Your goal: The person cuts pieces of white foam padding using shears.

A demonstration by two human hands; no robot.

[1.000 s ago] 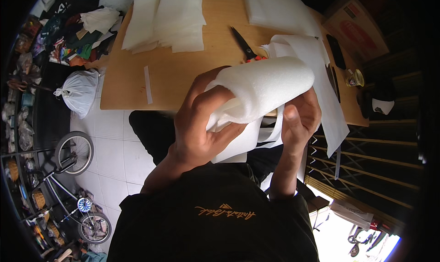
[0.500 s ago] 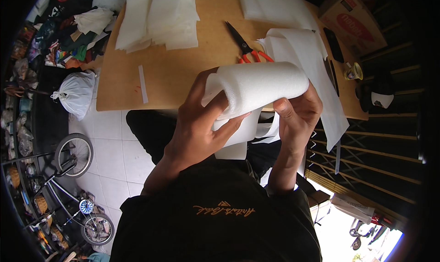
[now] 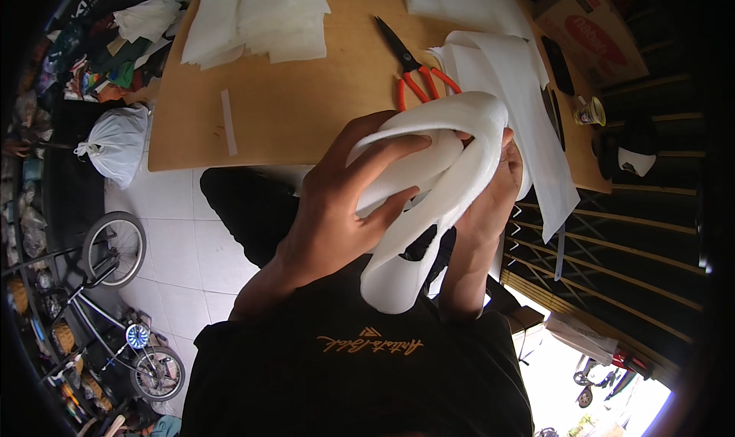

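Between my hands is a white foam sheet (image 3: 448,188), loosely rolled, with its open end facing me and a loose end hanging below. My left hand (image 3: 337,192) grips it from the left, with fingers reaching into the roll's opening. My right hand (image 3: 494,184) holds the roll's right side, and its fingers are partly hidden by the foam. Just beyond the roll, scissors (image 3: 413,70) with orange handles and black blades lie on the wooden table (image 3: 306,108).
Stacked white foam sheets (image 3: 279,20) lie at the table's far left, with more foam (image 3: 498,70) at the right. A thin white strip (image 3: 229,123), a small cup (image 3: 589,111) and a cardboard box (image 3: 593,35) are around. A bicycle (image 3: 115,314) stands on the floor to the left.
The foam roll has turned so its opening faces me, and it has loosened, with a loose end dropping lower. My left fingers have spread into the opening. The view has shifted slightly.
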